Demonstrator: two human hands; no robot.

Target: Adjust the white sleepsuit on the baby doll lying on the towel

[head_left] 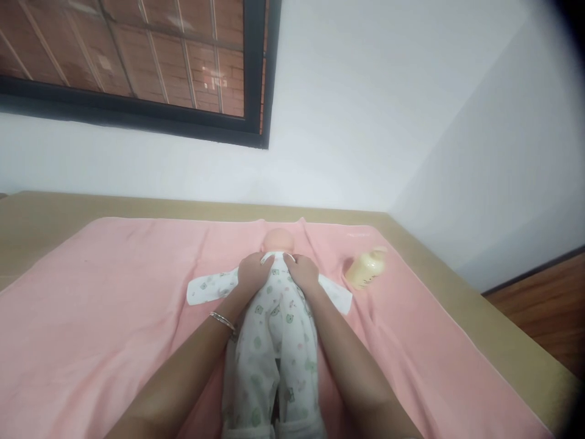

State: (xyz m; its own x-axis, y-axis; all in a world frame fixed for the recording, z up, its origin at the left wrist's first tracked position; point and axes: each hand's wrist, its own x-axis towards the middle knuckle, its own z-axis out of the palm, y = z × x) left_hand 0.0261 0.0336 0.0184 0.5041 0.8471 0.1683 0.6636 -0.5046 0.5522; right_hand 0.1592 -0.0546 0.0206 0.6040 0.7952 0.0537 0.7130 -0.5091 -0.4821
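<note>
On the pink blanket lies what looks like a baby doll, its bald head (278, 239) at the far end. It is in a white printed baby romper (274, 305), sleeves spread out to both sides and legs stretched toward me. My left hand (255, 272) is closed on the romper at the left shoulder, thumb near the collar. At the right shoulder my right hand (302, 272) grips the cloth in the same way, thumb by the neckline. Most of my fingers are hidden under or beside the cloth. The doll's face is not visible.
The pink blanket (132, 292) is wrinkled and covers most of a wooden surface (439, 286). A yellowish baby bottle (364, 269) lies tilted on it, right of the right sleeve. White walls (342, 122) and a dark-framed window (256, 73) stand behind.
</note>
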